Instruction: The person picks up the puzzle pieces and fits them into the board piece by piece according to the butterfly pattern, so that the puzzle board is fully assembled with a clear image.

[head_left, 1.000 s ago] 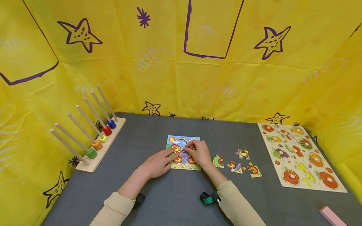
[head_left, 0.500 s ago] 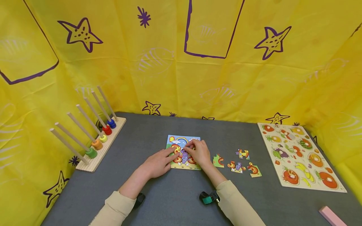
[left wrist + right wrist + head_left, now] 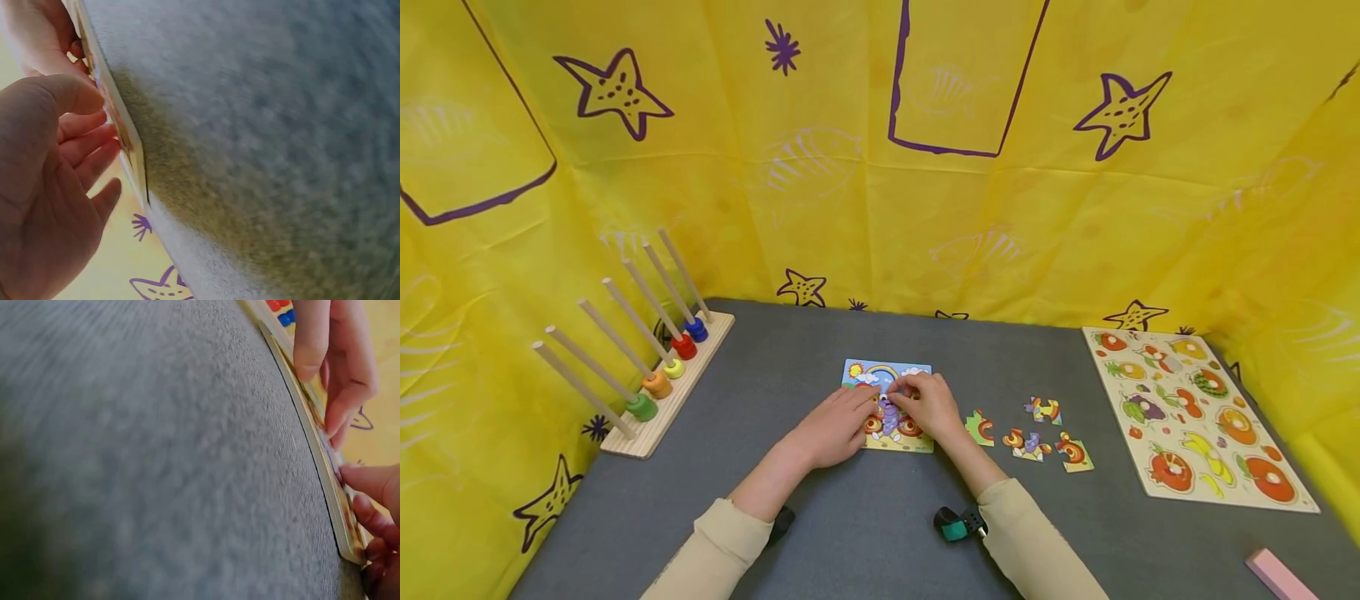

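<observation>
A small picture puzzle (image 3: 898, 443) lies flat on the dark table, showing a rainbow, a sun and a purple figure. My left hand (image 3: 831, 427) lies over its left side with fairly straight fingers touching it. Above the puzzle's right half, my right hand (image 3: 931, 408) has thumb and fingers curled together at the middle, pinching a puzzle piece mostly hidden by the fingertips. The left wrist view shows the left hand (image 3: 50, 162) beside the thin board edge (image 3: 128, 134). Both the right thumb and fingers (image 3: 369, 481) meet the board in the right wrist view.
Loose puzzle pieces lie to the right, among them a green one (image 3: 979, 427) and an orange one (image 3: 1075, 452). A wooden fruit board (image 3: 1195, 417) is farther right, with a pink block (image 3: 1281, 573) nearer. A peg stand with coloured rings (image 3: 666, 383) stands at left.
My left hand has slid rightward and slightly up over the puzzle, now covering more of its left side. The right hand stays almost in place; the loose pieces have not moved.
</observation>
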`<state>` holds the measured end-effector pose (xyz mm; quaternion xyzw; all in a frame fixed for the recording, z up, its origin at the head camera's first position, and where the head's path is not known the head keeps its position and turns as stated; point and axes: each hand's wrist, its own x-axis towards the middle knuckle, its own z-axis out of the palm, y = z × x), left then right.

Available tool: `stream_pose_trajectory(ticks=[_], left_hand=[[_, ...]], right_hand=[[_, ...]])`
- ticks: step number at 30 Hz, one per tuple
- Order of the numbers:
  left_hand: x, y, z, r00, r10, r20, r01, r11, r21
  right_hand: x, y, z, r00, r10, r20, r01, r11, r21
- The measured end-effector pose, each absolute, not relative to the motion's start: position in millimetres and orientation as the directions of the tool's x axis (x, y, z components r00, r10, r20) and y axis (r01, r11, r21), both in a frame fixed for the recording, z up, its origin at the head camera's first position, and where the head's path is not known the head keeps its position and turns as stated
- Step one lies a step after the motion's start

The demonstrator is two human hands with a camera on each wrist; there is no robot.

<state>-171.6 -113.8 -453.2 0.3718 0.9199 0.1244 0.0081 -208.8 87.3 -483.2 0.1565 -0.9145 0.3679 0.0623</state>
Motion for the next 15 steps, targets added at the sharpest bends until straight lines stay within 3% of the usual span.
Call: stream_pose_trajectory(ticks=[6,15], left_hand=[[-176.8,-108.8,-455.3,-0.73,0.681,0.06,0.665,0.688,0.29],[-175.9,-111.1,-454.5,-0.709,0.702,0.068,0.691,0.673,0.265]], right_hand=[[-205.2,99.8,-480.2,-0.932,-0.283,0.226,-0.357,0.616,-0.702],[-191.4,161.2,-468.9,-0.979,-0.12,0.166,-0.205,0.597,-0.775]])
